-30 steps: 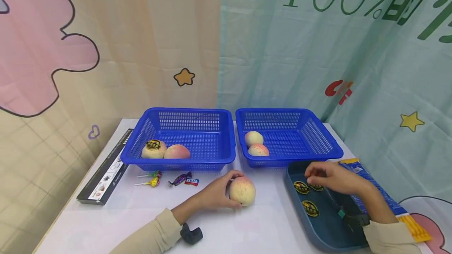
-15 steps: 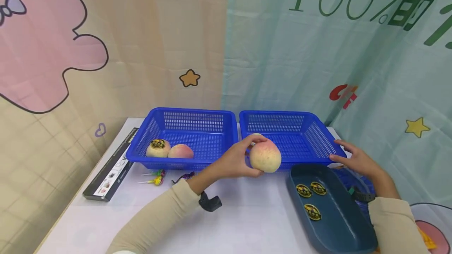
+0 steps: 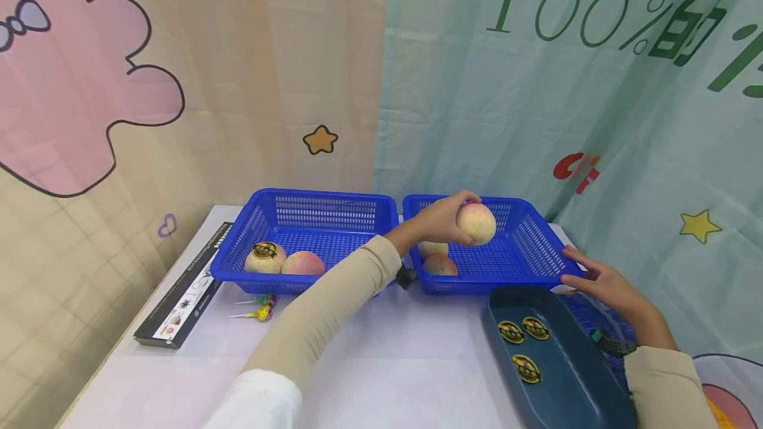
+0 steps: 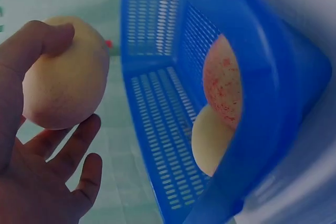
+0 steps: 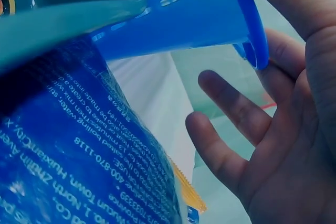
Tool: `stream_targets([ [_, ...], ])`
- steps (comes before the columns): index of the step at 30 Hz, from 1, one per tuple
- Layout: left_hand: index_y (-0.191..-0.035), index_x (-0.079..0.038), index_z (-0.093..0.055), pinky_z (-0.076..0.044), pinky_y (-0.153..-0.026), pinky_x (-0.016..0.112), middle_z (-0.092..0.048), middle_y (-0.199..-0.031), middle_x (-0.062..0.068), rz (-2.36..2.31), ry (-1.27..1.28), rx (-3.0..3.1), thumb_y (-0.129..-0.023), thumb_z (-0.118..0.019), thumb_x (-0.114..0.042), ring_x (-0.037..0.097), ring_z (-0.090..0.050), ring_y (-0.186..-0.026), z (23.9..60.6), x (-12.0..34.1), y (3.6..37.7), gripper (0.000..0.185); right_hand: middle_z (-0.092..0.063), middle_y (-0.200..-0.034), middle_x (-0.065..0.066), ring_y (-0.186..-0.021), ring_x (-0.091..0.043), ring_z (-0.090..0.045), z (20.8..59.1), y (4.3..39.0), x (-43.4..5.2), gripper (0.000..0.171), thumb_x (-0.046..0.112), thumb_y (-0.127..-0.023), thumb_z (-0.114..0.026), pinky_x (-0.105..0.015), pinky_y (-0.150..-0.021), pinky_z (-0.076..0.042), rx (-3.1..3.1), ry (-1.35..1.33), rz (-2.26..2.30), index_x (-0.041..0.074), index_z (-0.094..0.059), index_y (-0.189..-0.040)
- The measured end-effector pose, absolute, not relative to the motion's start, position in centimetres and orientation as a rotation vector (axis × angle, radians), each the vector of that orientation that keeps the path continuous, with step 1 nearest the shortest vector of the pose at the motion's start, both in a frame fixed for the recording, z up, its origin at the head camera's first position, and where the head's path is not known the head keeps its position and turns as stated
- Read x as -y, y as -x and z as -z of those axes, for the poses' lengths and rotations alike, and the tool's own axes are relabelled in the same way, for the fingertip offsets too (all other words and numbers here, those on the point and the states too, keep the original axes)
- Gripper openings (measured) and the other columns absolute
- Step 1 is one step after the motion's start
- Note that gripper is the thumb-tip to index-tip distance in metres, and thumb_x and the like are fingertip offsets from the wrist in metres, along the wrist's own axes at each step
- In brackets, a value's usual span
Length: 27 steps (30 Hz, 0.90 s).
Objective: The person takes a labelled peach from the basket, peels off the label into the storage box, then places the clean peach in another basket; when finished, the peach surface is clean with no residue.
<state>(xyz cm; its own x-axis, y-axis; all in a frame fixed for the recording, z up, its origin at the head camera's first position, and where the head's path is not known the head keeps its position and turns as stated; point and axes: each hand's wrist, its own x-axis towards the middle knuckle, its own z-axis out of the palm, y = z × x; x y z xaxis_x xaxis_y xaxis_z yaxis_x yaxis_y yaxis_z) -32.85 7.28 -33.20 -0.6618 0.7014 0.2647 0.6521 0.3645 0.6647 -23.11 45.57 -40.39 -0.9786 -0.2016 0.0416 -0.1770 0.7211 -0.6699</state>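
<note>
My left hand (image 3: pixel 444 218) holds a peach (image 3: pixel 476 224) above the right blue basket (image 3: pixel 507 286), thumb and fingers around the fruit. In the left wrist view the peach (image 4: pixel 68 77) sits between thumb and fingertips, apart from the basket. Two more peaches, one pale (image 3: pixel 433 248) and one redder (image 3: pixel 441 265), lie at that basket's left end. At its right front corner my right hand (image 3: pixel 608 286) pinches the rim, thumb on one side and a finger on the other, as the right wrist view shows at the basket rim (image 5: pixel 257 30).
A left blue basket (image 3: pixel 310 280) holds a stickered peach (image 3: pixel 265 258) and a pink peach (image 3: pixel 303 263). A dark tray (image 3: pixel 572 356) bears several round stickers, beside a blue packet (image 5: pixel 89 145). Lollipops (image 3: pixel 262 312) and a long box (image 3: pixel 185 293) lie at left.
My left hand has lifted the peach off the table and carried it forward and right over the right basket. My right hand has gone from the tray's stickers to the basket rim.
</note>
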Motion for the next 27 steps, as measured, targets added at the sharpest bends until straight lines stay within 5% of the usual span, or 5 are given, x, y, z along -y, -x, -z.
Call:
stream_targets([
  [6, -0.144, -0.012, -0.044, -0.05, -0.079, 0.023, -0.058, -0.127, 0.004, -0.91, -1.311, -2.538, -0.078, -0.087, -0.018, 0.014, -0.058, -0.101, 34.3, -10.0, 33.6, 0.078, -0.007, -0.164, -0.028, -0.13, -0.059, -0.04, 40.9, 23.2, -45.7, 0.074, 0.029, -0.105, -0.058, -0.068, -0.096, -0.044, -2.862, 0.273, 1.155, 0.004, -0.016, -0.161],
  [16, -0.138, -0.027, -0.049, -0.058, -0.065, 0.029, -0.054, -0.117, -0.003, -0.739, -1.019, -2.44, -0.087, -0.08, -0.009, 0.015, -0.054, -0.099, 36.9, -11.3, 32.1, 0.062, -0.003, -0.165, -0.027, -0.134, -0.058, -0.035, 41.3, 23.4, -45.6, 0.074, 0.029, -0.105, -0.057, -0.067, -0.099, -0.043, -2.814, 0.248, 1.212, 0.004, -0.014, -0.161],
  [20, -0.138, -0.029, -0.053, -0.053, -0.073, 0.026, -0.058, -0.117, -0.006, -0.605, -1.063, -2.488, -0.094, -0.073, -0.009, 0.014, -0.055, -0.1, 37.4, -11.1, 31.7, 0.053, 0.0, -0.165, -0.025, -0.137, -0.059, -0.03, 41.5, 23.4, -45.6, 0.075, 0.028, -0.106, -0.056, -0.069, -0.101, -0.039, -2.787, 0.245, 1.272, 0.004, -0.013, -0.161],
  [27, -0.144, -0.033, -0.055, -0.044, -0.102, 0.039, -0.059, -0.135, -0.009, -0.403, -1.128, -2.589, -0.097, -0.07, -0.015, 0.012, -0.053, -0.118, 36.9, -10.3, 31.6, 0.052, 0.0, -0.166, -0.024, -0.133, -0.058, -0.036, 41.6, 23.2, -46.0, 0.076, 0.033, -0.105, -0.056, -0.074, -0.1, -0.036, -2.811, 0.204, 1.263, 0.004, -0.014, -0.161],
])
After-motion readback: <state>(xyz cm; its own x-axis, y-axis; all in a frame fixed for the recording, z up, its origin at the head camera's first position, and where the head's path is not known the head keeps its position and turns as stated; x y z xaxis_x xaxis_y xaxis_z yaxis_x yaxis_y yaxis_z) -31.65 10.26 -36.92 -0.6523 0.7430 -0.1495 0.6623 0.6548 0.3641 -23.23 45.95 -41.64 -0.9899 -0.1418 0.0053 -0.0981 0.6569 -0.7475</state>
